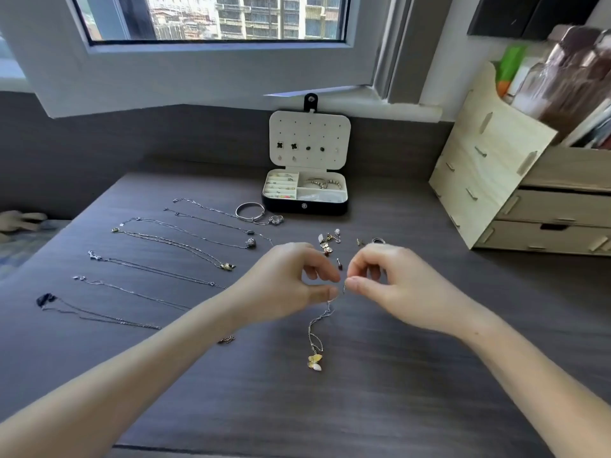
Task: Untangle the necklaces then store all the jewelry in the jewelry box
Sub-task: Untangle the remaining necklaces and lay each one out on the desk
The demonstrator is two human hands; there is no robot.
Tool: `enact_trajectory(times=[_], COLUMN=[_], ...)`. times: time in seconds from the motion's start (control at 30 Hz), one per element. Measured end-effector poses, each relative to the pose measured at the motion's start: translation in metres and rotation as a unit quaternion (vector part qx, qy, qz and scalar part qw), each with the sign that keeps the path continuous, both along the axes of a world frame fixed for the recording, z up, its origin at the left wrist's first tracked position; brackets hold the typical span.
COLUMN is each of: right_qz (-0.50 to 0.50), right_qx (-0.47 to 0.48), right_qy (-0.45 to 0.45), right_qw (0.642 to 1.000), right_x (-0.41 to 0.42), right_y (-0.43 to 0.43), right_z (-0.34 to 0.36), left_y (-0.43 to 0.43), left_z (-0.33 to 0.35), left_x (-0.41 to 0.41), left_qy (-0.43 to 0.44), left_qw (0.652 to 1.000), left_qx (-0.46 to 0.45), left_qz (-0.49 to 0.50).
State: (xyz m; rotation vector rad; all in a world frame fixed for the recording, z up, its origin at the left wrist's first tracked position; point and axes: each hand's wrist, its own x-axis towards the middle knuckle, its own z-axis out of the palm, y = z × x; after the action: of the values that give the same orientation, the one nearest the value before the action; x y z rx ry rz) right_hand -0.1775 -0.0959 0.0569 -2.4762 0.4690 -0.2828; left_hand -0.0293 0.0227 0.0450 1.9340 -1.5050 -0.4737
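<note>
My left hand and my right hand meet over the middle of the dark table, each pinching the top of a thin silver necklace chain. The chain hangs down to a gold butterfly pendant lying on the table. Several other necklaces lie stretched out in rows to the left. The open jewelry box stands at the back, with earrings pinned in its lid and pieces in its compartments. A silver bangle lies left of the box. Small earrings and rings are scattered just beyond my hands.
A wooden drawer organizer stands at the right edge of the table. A window and its sill run along the back wall. A small gold piece peeks out beside my left forearm.
</note>
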Motion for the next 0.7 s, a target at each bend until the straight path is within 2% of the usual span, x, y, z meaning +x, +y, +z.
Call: enact_trajectory(times=[0.23, 0.33, 0.4, 0.47, 0.53, 0.57, 0.7], right_qz=[0.006, 0.02, 0.047, 0.091, 0.138, 0.15, 0.145], right_qx=[0.087, 0.147, 0.251, 0.366, 0.442, 0.457, 0.407], right_qy=[-0.053, -0.109, -0.167, -0.194, -0.18, -0.161, -0.07], right_qw=[0.995, 0.983, 0.952, 0.905, 0.868, 0.862, 0.899], right_x=[-0.004, -0.006, -0.006, -0.003, -0.001, 0.0, 0.005], right_y=[0.001, 0.001, 0.002, 0.004, 0.011, 0.016, 0.039], right_z=[0.046, 0.051, 0.047, 0.041, 0.033, 0.03, 0.013], left_y=[-0.003, 0.0, 0.003, 0.008, 0.015, 0.02, 0.051], left_z=[0.037, 0.05, 0.061, 0.071, 0.081, 0.084, 0.091], left_x=[-0.015, -0.019, -0.023, -0.024, -0.019, -0.015, 0.003], left_qy=[0.054, 0.087, 0.165, 0.242, 0.28, 0.295, 0.339], left_qw=[0.995, 0.989, 0.978, 0.958, 0.945, 0.939, 0.916], left_qx=[-0.08, -0.112, -0.126, -0.151, -0.168, -0.172, -0.201], left_qz=[-0.038, -0.033, -0.025, -0.008, 0.015, 0.024, 0.068])
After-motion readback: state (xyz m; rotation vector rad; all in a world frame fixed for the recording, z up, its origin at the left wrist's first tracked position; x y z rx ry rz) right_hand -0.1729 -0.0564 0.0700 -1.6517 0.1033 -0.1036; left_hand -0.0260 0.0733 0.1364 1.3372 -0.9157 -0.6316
